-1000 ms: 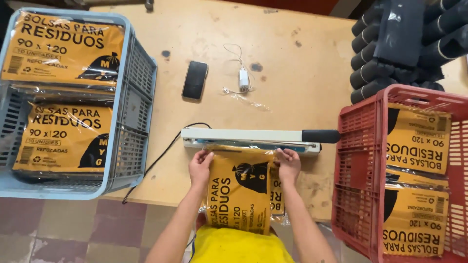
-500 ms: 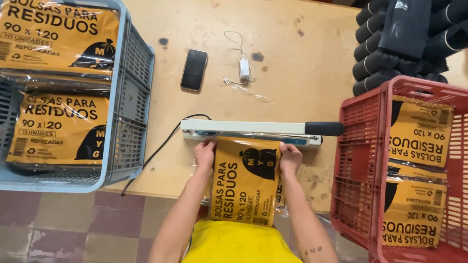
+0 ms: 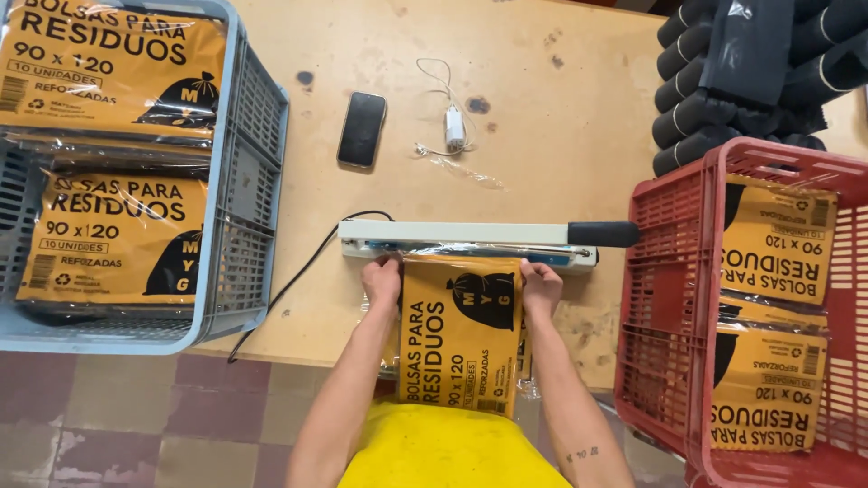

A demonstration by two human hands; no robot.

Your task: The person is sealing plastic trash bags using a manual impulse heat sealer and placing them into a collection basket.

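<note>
An orange packet of bags in clear plastic wrap [image 3: 461, 333] lies at the near edge of the wooden table [image 3: 561, 136], its top edge pushed into the white bar sealer [image 3: 470, 240]. My left hand [image 3: 382, 280] grips the packet's top left corner. At the top right corner, my right hand [image 3: 540, 284] holds the packet against the sealer. The sealer's arm with its black handle [image 3: 603, 234] is lowered over the plastic edge.
A blue-grey crate [image 3: 237, 226] at left holds sealed orange packets. At right, a red crate [image 3: 674, 298] holds more packets. Black rolls [image 3: 723, 108] are stacked at the far right. A black phone [image 3: 362, 129] and a small white charger [image 3: 455, 126] lie mid-table. The sealer's black cord [image 3: 289, 289] runs left.
My view has shifted slightly. Both hands have slid up the packet toward the sealer, pressing its top edge further under the bar.
</note>
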